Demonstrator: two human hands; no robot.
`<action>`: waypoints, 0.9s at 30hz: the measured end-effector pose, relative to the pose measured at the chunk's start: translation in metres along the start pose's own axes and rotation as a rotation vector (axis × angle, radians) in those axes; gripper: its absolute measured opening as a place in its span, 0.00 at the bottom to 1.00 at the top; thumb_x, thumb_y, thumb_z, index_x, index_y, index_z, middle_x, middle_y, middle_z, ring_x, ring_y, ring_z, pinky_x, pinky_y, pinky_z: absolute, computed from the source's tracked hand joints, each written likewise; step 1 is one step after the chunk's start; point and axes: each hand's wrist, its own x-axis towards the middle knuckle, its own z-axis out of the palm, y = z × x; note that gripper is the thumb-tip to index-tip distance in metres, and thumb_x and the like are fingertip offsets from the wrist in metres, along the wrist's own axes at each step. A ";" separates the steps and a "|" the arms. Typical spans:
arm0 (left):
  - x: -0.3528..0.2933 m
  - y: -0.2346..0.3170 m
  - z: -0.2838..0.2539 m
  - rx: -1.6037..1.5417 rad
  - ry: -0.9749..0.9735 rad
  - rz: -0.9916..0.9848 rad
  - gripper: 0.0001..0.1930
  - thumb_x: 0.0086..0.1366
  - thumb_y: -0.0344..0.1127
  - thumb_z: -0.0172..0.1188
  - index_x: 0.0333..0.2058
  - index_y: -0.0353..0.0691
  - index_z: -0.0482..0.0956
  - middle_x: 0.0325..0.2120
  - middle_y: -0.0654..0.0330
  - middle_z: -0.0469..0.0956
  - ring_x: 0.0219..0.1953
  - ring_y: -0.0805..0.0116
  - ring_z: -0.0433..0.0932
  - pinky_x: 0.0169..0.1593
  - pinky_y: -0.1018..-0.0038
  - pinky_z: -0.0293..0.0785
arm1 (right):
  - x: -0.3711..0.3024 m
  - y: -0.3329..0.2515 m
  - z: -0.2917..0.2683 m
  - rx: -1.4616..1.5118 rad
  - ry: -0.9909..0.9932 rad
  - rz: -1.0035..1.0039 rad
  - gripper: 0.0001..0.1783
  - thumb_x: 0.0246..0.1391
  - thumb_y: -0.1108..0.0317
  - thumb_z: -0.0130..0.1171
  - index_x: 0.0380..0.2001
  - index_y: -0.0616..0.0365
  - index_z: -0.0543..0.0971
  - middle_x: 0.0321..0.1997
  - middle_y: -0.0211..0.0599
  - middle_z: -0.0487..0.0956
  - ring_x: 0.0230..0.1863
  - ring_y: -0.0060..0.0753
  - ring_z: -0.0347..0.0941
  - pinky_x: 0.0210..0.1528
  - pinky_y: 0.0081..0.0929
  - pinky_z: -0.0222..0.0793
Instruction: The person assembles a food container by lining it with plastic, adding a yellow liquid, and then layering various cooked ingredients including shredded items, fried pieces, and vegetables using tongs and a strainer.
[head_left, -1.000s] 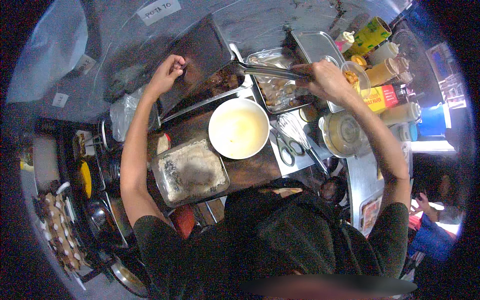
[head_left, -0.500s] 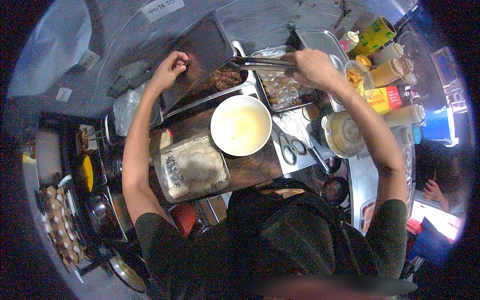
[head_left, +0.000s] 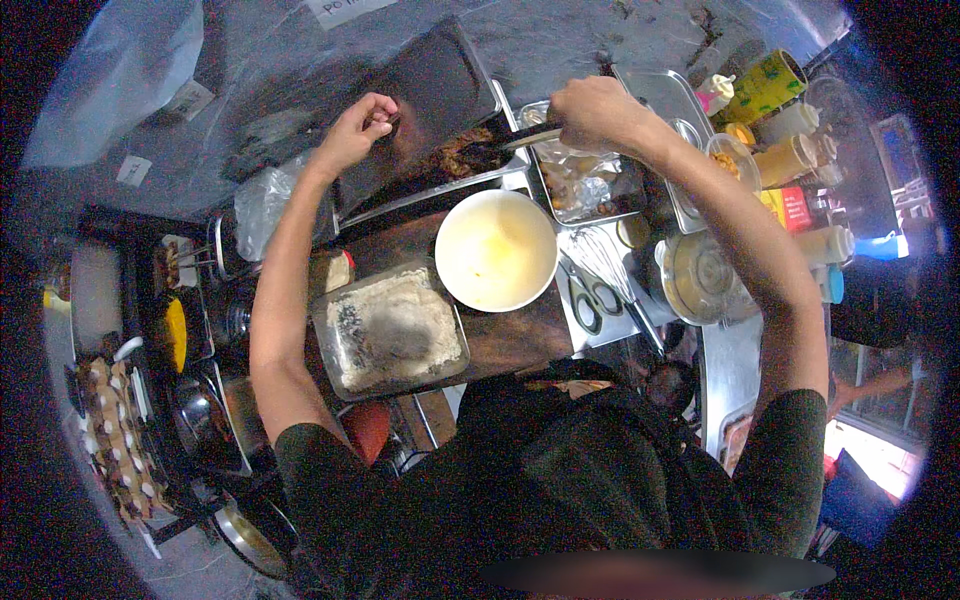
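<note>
A dark rectangular lid [head_left: 440,75] is held up and tilted over a metal food pan [head_left: 440,192] at the back. My left hand [head_left: 362,135] pinches the lid by its small dark knob. From the right, my right hand [head_left: 603,118] grips a pair of metal tongs [head_left: 530,137]. Their tips dip into the chunky brown meat [head_left: 462,157] inside that pan, and the lid partly hides it. Nearer me stand a white bowl [head_left: 497,250] of pale yellow liquid and a clear tub [head_left: 392,328] of flour.
Right of the bowl lie black scissors [head_left: 592,300] and a whisk [head_left: 607,268]. A foil-lined tray [head_left: 590,190] sits under my right wrist. Squeeze bottles [head_left: 785,160] line the right. A plastic bag [head_left: 262,215] lies beside my left forearm. Another person's arm [head_left: 880,385] shows at far right.
My right hand has moved slightly, bringing the tongs' tips down into the meat. The lid stays raised in my left hand. The whole view has shifted a little.
</note>
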 end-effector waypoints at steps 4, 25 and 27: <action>0.002 -0.004 -0.002 0.017 -0.013 -0.022 0.12 0.56 0.31 0.56 0.40 0.42 0.69 0.34 0.69 0.70 0.40 0.77 0.66 0.48 0.76 0.63 | -0.021 0.022 -0.011 -0.009 -0.067 0.037 0.11 0.39 0.63 0.59 0.29 0.52 0.80 0.25 0.47 0.77 0.31 0.49 0.75 0.35 0.42 0.70; -0.002 0.001 -0.005 0.069 0.003 -0.013 0.12 0.54 0.28 0.56 0.39 0.42 0.69 0.35 0.68 0.70 0.40 0.75 0.67 0.49 0.74 0.64 | -0.096 0.040 0.016 0.485 -0.044 0.246 0.22 0.44 0.65 0.61 0.46 0.53 0.76 0.28 0.41 0.80 0.26 0.33 0.76 0.31 0.31 0.69; 0.000 0.000 -0.004 0.058 0.019 0.013 0.12 0.53 0.28 0.56 0.38 0.41 0.69 0.33 0.68 0.69 0.38 0.76 0.66 0.46 0.76 0.64 | -0.111 0.040 0.015 0.686 -0.062 0.369 0.21 0.44 0.66 0.60 0.45 0.53 0.76 0.22 0.36 0.78 0.22 0.27 0.73 0.26 0.28 0.67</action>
